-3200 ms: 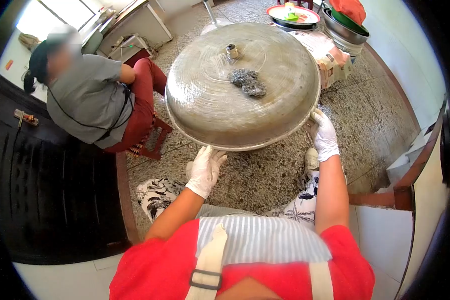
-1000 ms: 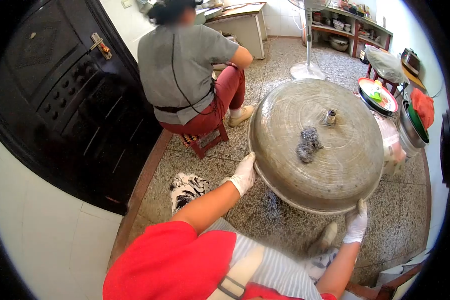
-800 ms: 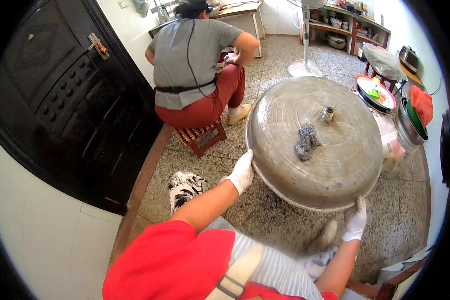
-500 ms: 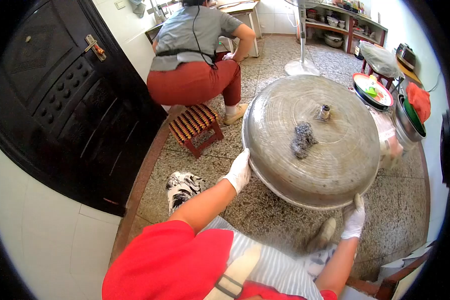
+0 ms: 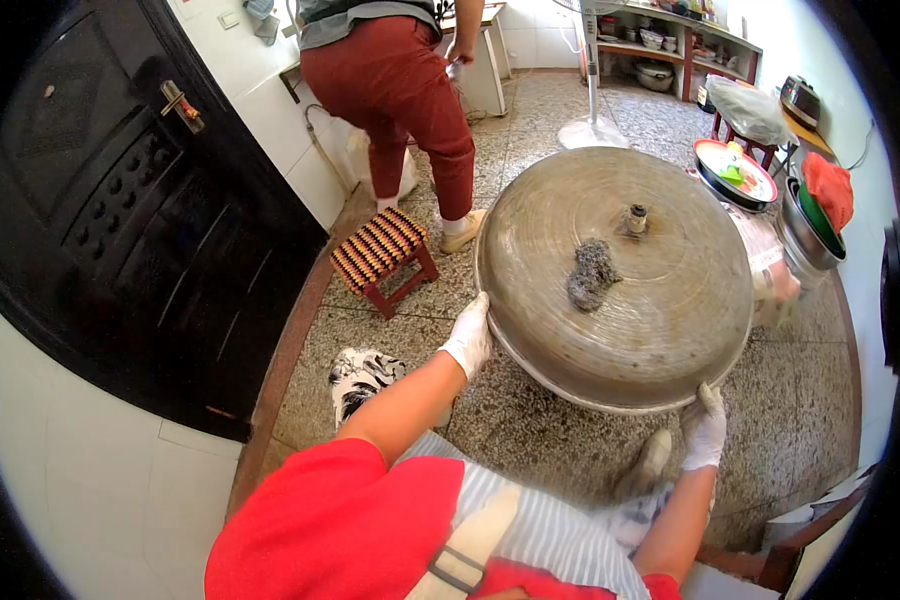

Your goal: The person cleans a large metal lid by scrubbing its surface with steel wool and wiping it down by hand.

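Observation:
A large round domed metal lid (image 5: 670,310) with a short knob (image 5: 636,218) on top fills the middle of the view. On its wet, streaked surface lies a grey steel wool scourer (image 5: 592,274), just beside the knob. My left hand (image 5: 469,338), in a white glove, grips the lid's left rim. At the near right rim my right hand (image 5: 705,428), gloved too, is closed on the edge with the thumb on top. Fingers of both hands are partly hidden under the rim. What lies beneath the lid is hidden.
A person in red trousers (image 5: 395,90) stands beyond a woven-top stool (image 5: 382,250). A black door (image 5: 120,220) is at left. Behind the lid is a white fan stand (image 5: 592,130). Basins (image 5: 738,172) and a metal pot (image 5: 808,235) with a red cloth (image 5: 828,190) stand at right.
The other person has risen from a crouch over the stool to standing. My hands keep their grip on the lid, which appears slightly further left and up in view.

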A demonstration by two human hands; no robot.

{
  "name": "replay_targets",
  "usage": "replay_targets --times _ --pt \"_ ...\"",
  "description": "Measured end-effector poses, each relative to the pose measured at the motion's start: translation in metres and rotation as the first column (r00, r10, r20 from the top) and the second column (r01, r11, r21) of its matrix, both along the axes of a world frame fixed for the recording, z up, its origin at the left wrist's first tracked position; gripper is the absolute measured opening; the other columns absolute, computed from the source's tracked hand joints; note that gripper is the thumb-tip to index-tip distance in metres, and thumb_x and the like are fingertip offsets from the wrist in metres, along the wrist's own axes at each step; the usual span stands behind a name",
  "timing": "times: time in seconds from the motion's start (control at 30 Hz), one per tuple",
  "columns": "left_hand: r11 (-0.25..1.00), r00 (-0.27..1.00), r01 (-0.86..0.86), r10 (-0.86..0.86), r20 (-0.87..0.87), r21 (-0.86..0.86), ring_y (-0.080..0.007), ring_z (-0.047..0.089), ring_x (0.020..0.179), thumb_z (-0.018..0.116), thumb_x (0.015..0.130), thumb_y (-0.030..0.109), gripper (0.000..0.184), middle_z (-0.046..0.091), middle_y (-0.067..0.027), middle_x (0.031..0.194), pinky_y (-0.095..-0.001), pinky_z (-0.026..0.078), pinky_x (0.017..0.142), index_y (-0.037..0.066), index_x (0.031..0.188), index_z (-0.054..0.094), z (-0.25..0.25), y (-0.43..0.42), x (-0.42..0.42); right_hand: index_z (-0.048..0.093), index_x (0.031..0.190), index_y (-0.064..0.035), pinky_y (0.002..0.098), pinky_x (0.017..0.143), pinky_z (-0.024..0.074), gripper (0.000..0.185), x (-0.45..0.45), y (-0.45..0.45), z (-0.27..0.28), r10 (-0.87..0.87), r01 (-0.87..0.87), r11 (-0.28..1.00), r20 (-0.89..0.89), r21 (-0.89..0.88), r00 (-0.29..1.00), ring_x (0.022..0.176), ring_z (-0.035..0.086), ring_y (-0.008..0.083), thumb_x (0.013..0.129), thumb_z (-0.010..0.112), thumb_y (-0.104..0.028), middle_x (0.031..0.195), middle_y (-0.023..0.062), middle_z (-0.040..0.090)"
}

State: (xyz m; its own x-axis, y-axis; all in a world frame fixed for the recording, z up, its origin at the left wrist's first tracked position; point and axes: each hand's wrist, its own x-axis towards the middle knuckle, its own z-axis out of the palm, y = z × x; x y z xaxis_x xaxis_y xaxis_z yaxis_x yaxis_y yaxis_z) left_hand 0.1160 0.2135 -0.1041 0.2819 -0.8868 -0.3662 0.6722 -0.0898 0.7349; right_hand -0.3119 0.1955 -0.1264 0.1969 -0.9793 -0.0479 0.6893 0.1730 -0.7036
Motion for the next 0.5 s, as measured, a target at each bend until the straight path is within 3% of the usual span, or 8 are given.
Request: replay_targets --times 0.13,0.17,0.33,0.4,0.43,0.47,0.5 --pt "0.993 1.000 0.025 -0.025 -0.003 0.112 -0.0288 0.042 0.128 0.027 0.103 0.037 0.049 0.042 -0.0135 0.142 -0.0413 0.032 0.110 0.005 0.139 0.036 0.034 -0.001 -0.005 0.045 0.133 -0.0026 0.0413 0.103 0.0369 0.049 0.002 0.003 0.003 0.102 -0.102 0.995 -0.037 -0.005 0.994 0.123 0.047 0.0229 0.087 0.059 -0.014 0.134 0.0086 0.051" --pt "0.997 0.997 0.055 -0.057 0.043 0.051 -0.0286 0.042 0.128 0.026 0.103 0.038 0.050 0.041 -0.0132 0.143 -0.0417 0.033 0.109 0.005 0.140 0.036 0.024 -0.006 0.003 0.045 0.132 -0.0024 0.0427 0.103 0.0375 0.051 0.003 0.004 0.003 0.118 -0.119 0.993 -0.064 -0.013 0.991 0.123 0.047 0.0232 0.085 0.060 -0.014 0.134 0.0090 0.051" --pt "0.990 0.998 0.061 -0.064 0.015 0.130 -0.0300 0.043 0.127 0.027 0.102 0.038 0.052 0.042 -0.0140 0.142 -0.0409 0.033 0.109 0.002 0.138 0.038 0.029 -0.023 0.015 0.047 0.129 0.0022 0.0382 0.100 0.0410 0.057 0.015 0.010 0.018 0.200 -0.196 0.978 -0.052 0.071 0.978 0.120 0.051 0.0250 0.077 0.068 -0.009 0.131 0.0103 0.054" --pt "0.982 0.988 0.026 -0.054 0.146 0.186 -0.0288 0.038 0.131 0.034 0.101 0.041 0.054 0.040 -0.0140 0.144 -0.0411 0.029 0.111 0.005 0.141 0.036 0.034 -0.029 0.020 0.047 0.128 0.0024 0.0377 0.099 0.0415 0.059 0.023 0.016 0.020 0.166 -0.165 0.986 -0.033 0.038 0.986 0.120 0.051 0.0249 0.073 0.069 -0.003 0.130 0.0110 0.055" --pt "0.991 0.990 0.035 -0.052 0.135 0.126 -0.0293 0.037 0.132 0.037 0.100 0.040 0.054 0.039 -0.0145 0.144 -0.0413 0.029 0.111 0.003 0.140 0.037 0.035 -0.030 0.023 0.047 0.128 0.0025 0.0362 0.097 0.0428 0.062 0.006 0.006 -0.009 0.238 -0.220 0.959 -0.087 0.176 0.967 0.115 0.053 0.0251 0.070 0.068 0.002 0.127 0.0107 0.056" --pt "0.996 0.991 0.056 -0.065 0.117 0.076 -0.0297 0.037 0.132 0.040 0.099 0.040 0.055 0.038 -0.0150 0.145 -0.0415 0.029 0.111 0.002 0.139 0.038 0.035 -0.030 0.027 0.048 0.128 0.0026 0.0343 0.093 0.0448 0.062 0.021 0.014 0.004 0.235 -0.229 0.969 -0.056 0.087 0.970 0.108 0.056 0.0237 0.069 0.067 0.004 0.121 0.0097 0.059" --pt "0.990 0.990 0.072 -0.086 0.115 0.119 -0.0293 0.038 0.131 0.039 0.100 0.039 0.054 0.039 -0.0153 0.144 -0.0423 0.029 0.110 0.001 0.138 0.040 0.043 -0.029 0.028 0.049 0.127 0.0023 0.0344 0.093 0.0444 0.062 0.001 0.006 -0.035 0.298 -0.266 0.937 -0.121 0.227 0.947 0.106 0.056 0.0224 0.068 0.068 0.004 0.117 0.0082 0.060"
